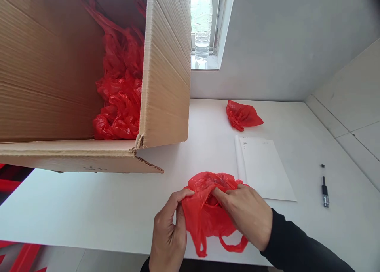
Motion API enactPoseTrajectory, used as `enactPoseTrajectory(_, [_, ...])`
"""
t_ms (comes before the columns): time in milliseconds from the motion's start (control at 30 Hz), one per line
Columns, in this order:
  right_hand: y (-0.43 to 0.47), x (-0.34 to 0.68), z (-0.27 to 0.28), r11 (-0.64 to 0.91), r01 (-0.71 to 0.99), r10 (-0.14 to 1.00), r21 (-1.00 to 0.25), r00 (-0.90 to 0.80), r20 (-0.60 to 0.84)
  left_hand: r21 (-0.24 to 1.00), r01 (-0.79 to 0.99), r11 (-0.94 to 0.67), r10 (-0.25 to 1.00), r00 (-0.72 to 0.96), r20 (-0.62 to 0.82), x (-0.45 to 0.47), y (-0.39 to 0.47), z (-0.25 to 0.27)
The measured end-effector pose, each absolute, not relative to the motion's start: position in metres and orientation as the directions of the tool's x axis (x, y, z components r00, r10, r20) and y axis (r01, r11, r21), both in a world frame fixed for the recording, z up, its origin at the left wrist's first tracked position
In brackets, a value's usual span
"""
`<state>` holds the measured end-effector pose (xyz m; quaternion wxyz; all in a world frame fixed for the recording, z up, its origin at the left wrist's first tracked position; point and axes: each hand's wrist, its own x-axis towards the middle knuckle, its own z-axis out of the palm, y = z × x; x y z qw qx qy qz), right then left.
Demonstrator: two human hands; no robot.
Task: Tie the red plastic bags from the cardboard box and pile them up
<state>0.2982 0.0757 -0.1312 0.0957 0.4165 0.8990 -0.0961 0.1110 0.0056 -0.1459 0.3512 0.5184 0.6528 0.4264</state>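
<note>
While the left hand point(169, 228) pinches the edge of the red plastic carrier bag point(218, 222), the right hand point(252, 212) reaches with its fingers into the mouth of this bag. The left fingers are closed on the thin film; the right fingertips are hidden in the folds, so I cannot tell how far they are open or whether they hold anything. The bag is over the white table point(103, 208), to the right of the cardboard box point(168, 66) and nearer to the person than it. Inside the box there is a heap of crumpled red plastic bags point(121, 102). Also to the right of the box lie a small crumpled red bag point(243, 116), a notebook point(264, 169) and, farthest from the box, a pen point(325, 195).

In my judgement, the step in hand is opening the bag's mouth and working inside it. The next move seems to call for a steady left pinch, so that the mouth does not fall closed, and for gentle right fingers, because such film can probably tear or cling.
</note>
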Motion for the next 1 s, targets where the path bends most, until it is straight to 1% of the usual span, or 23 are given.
enactPoseTrajectory(67, [0.078, 0.295, -0.136, 0.625, 0.776, 0.737, -0.079, -0.621, -0.268, 0.919, 0.376, 0.119, 0.984, -0.168, -0.059, 0.114, 0.005, -0.144])
enactPoseTrajectory(133, [0.079, 0.292, -0.142, 0.633, 0.769, 0.728, -0.088, -0.631, -0.268, 0.91, 0.385, 0.152, 0.983, -0.158, -0.097, 0.118, 0.004, -0.143])
enactPoseTrajectory(233, [0.079, 0.29, -0.147, 0.65, 0.753, 0.707, -0.102, -0.648, -0.284, 0.899, 0.396, 0.189, 0.974, -0.193, -0.12, 0.123, 0.003, -0.142])
enactPoseTrajectory(367, [0.079, 0.29, -0.145, 0.639, 0.761, 0.712, -0.109, -0.639, -0.289, 0.901, 0.373, 0.221, 0.963, -0.229, -0.141, 0.123, 0.005, -0.146])
enactPoseTrajectory(567, [0.077, 0.294, -0.137, 0.632, 0.774, 0.725, -0.03, -0.605, -0.328, 0.945, 0.261, 0.198, 0.958, -0.255, -0.131, 0.118, 0.005, -0.151])
enactPoseTrajectory(633, [0.076, 0.297, -0.134, 0.635, 0.769, 0.722, -0.067, -0.623, -0.302, 0.95, 0.253, 0.184, 0.958, -0.262, -0.115, 0.117, 0.005, -0.149])
enactPoseTrajectory(700, [0.073, 0.3, -0.133, 0.657, 0.742, 0.699, -0.135, -0.666, -0.26, 0.96, 0.241, 0.145, 0.961, -0.264, -0.078, 0.115, 0.006, -0.146])
enactPoseTrajectory(800, [0.065, 0.302, -0.137, 0.725, 0.658, 0.61, -0.204, -0.751, -0.251, 0.964, 0.246, 0.103, 0.956, -0.292, -0.028, 0.113, 0.005, -0.143])
enactPoseTrajectory(867, [0.06, 0.303, -0.142, 0.758, 0.617, 0.563, -0.21, -0.782, -0.267, 0.963, 0.249, 0.103, 0.955, -0.295, -0.026, 0.112, 0.004, -0.143])
enactPoseTrajectory(900, [0.058, 0.304, -0.143, 0.761, 0.616, 0.561, -0.204, -0.783, -0.27, 0.967, 0.236, 0.1, 0.958, -0.284, -0.03, 0.112, 0.003, -0.144])
enactPoseTrajectory(1000, [0.056, 0.306, -0.142, 0.732, 0.657, 0.609, -0.178, -0.749, -0.26, 0.98, 0.182, 0.083, 0.963, -0.268, -0.032, 0.111, 0.0, -0.148])
